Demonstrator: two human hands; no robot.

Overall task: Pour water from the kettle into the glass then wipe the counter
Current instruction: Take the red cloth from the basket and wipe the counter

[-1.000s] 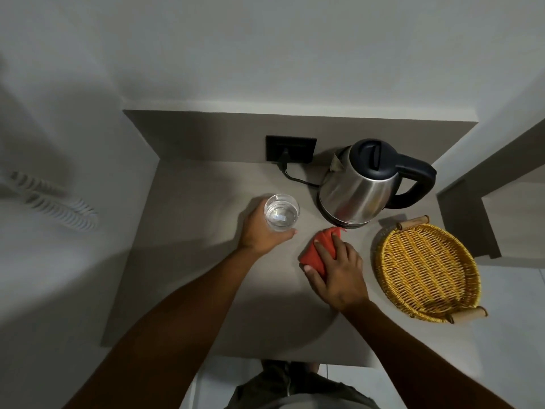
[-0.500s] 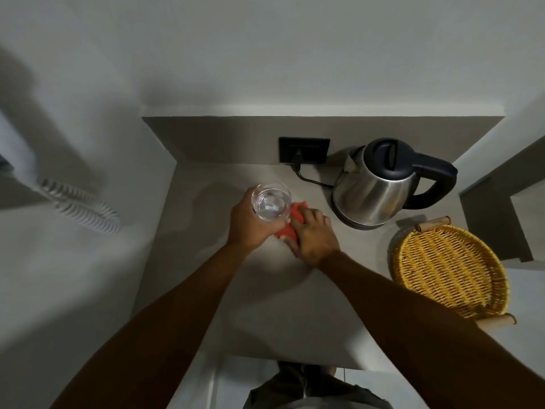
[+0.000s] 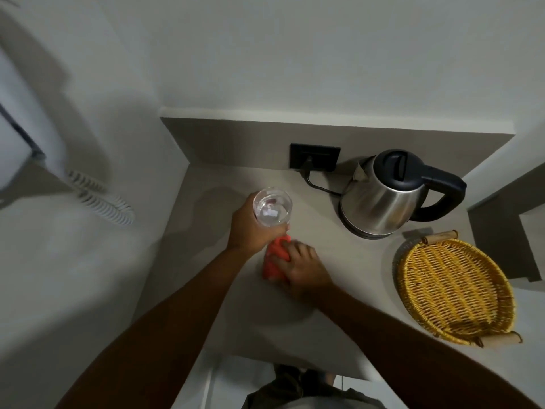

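My left hand (image 3: 250, 228) grips a clear glass (image 3: 272, 209) with water in it and holds it lifted above the grey counter (image 3: 224, 305). Right below the glass, my right hand (image 3: 303, 268) presses a red cloth (image 3: 272, 261) flat on the counter; the fingers cover the cloth's right part. The steel kettle (image 3: 380, 202) with a black lid and handle stands on its base at the back right, upright, apart from both hands.
A yellow wicker tray (image 3: 454, 287) with wooden handles lies at the counter's right front. A black wall socket (image 3: 315, 157) holds the kettle's plug and cord. A white coiled phone cord (image 3: 100, 199) hangs on the left wall. The counter's front edge is near my body.
My left hand has raised the glass off the counter. My right hand slid the red cloth leftward, from beside the kettle to the spot under the glass.
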